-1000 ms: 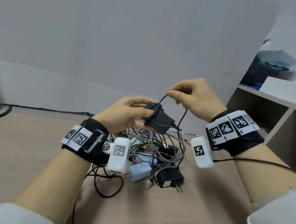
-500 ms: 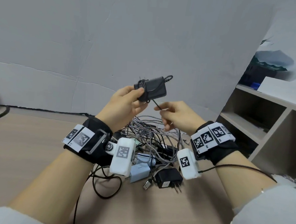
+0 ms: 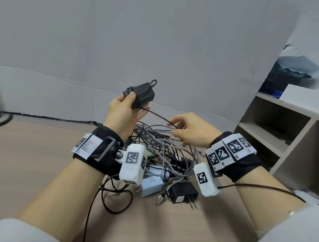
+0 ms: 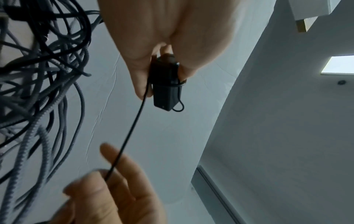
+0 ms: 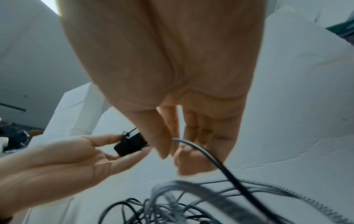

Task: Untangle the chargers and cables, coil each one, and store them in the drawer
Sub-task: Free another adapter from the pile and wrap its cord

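My left hand [image 3: 126, 111] holds a black charger [image 3: 141, 94] raised above the pile, thumb on top and fingers under it; its thin black cable is wound round the body [image 4: 165, 86]. That cable [image 3: 159, 117] runs down to the right, where my right hand [image 3: 184, 130] pinches it between thumb and fingers [image 5: 166, 145]. Under both hands lies a tangle of grey braided and black cables [image 3: 162, 145] on the wooden table [image 3: 31, 159]. The drawer is not in view.
In the pile lie a second black charger [image 3: 183, 192], a pale blue charger [image 3: 151, 185] and a loose USB plug [image 3: 160, 198]. A black cable loop [image 3: 116, 198] lies at the near left. An open shelf unit [image 3: 277, 139] stands at the right, a grey wall behind.
My left hand has lifted the black charger up and to the left. My right hand has dropped lower and slid along the cable towards the pile.
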{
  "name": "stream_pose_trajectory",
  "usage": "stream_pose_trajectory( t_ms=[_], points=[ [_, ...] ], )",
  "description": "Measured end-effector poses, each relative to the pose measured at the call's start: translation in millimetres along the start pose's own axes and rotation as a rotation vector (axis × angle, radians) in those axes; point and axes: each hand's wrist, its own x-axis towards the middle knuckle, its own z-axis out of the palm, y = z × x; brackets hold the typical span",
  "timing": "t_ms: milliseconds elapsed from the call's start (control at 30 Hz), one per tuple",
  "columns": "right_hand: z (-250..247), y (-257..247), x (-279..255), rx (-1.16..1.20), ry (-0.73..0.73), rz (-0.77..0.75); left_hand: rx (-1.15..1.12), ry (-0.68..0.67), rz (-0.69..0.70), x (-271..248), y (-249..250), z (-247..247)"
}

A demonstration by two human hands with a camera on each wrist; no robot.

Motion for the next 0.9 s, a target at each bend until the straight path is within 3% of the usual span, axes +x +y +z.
stream_pose_trajectory(
  t_ms=[100, 233, 333, 500, 700, 900],
  points=[
    [-7, 5, -3, -0.032, 0.11, -0.001, 0.008, 0.072, 0.108, 5, 4, -6],
    [-17, -7, -13, 0.034, 0.066, -0.144, 0.301, 0.017, 0.228, 4, 2, -11],
    [-27, -17, -15, 0.131, 0.187, -0.233, 0.442, -0.165, 0.157, -1, -4, -8],
    [-42, -10, -6, 0.154, 0.441, -0.242, 0.488, -0.513, 0.016, -15, -2, 2],
    [-39, 12, -3, 0.24, 0.506, -0.126, 0.464, -0.622, -0.105, -20, 4, 3],
    [-27, 16, 0, 0.344, 0.436, -0.09, 0.438, -0.701, -0.137, -19, 4, 1]
  ],
)
